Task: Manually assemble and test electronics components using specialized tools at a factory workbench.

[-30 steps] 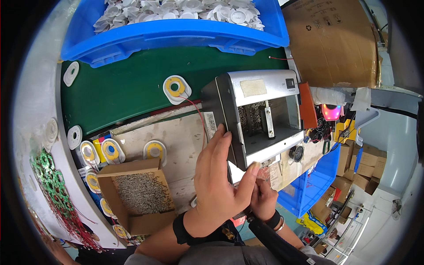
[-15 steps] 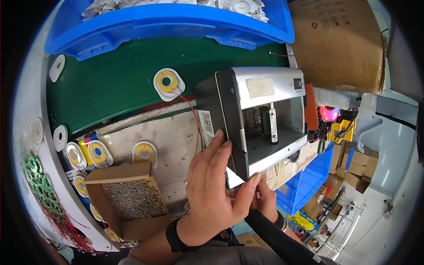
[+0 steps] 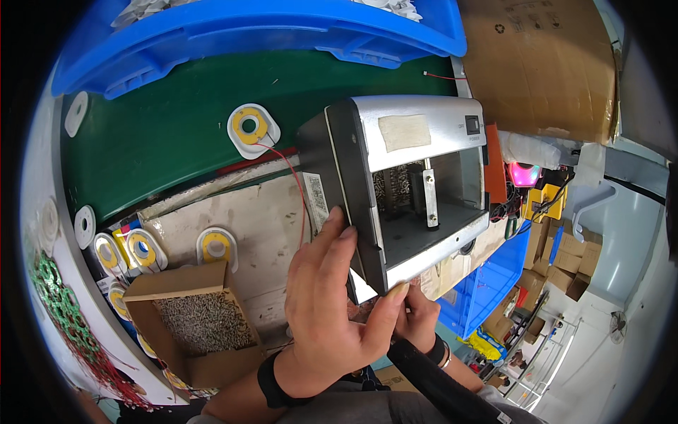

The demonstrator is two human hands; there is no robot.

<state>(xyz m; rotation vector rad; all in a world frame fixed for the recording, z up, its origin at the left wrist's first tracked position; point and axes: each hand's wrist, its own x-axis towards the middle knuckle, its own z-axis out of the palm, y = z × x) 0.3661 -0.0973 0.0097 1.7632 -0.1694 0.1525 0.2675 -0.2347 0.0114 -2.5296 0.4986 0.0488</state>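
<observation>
A silver and black screw feeder with an open front window stands tilted in front of me; small screws show inside. My left hand grips its near left corner, fingers along the black side and thumb at the front lower edge. Just right of that thumb, my right hand is closed below the front edge. What its fingers hold is hidden. A thick black cylindrical tool crosses in front of the right wrist. White oval parts with yellow rings, one trailing a red wire, lie left of the feeder.
An open cardboard box of screws sits at the near left, beside green rings with red wires. A blue bin of white parts spans the back of the green mat. A large carton stands back right; a blue crate lies right.
The whole view has shifted slightly, so the bench things sit a little further left. Both hands keep their places at the feeder's near corner.
</observation>
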